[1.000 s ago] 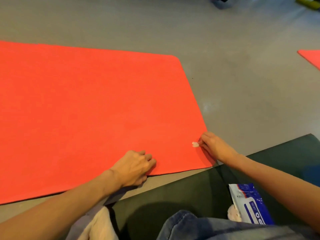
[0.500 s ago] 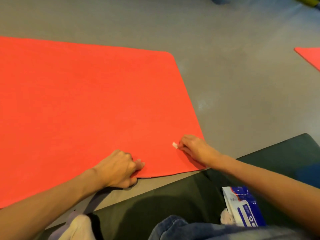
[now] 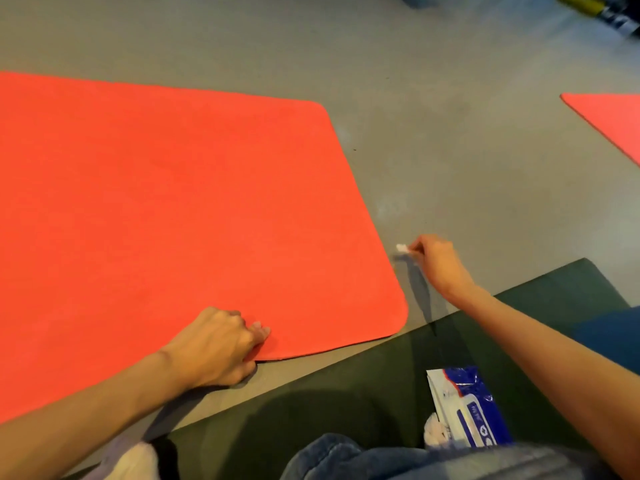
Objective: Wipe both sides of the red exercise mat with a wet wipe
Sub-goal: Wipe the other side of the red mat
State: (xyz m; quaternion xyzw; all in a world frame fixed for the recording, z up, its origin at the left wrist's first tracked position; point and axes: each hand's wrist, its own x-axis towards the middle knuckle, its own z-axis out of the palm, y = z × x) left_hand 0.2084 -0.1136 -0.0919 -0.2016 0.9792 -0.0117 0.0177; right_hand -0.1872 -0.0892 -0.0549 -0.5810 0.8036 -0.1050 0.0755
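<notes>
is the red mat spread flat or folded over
Spread flat. The red mat lies open on the floor, two corners showing, no fold in view; the left hand grips its near edge.

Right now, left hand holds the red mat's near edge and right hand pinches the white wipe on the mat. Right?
Not on the mat. The head view shows the right hand pinching the white wipe over the grey floor, just past the right edge of the red mat. The left hand does hold the near edge.

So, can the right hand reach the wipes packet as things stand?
Probably yes: the wipes packet lies uncovered beside that forearm, though the right hand pinches a white wad.
</notes>
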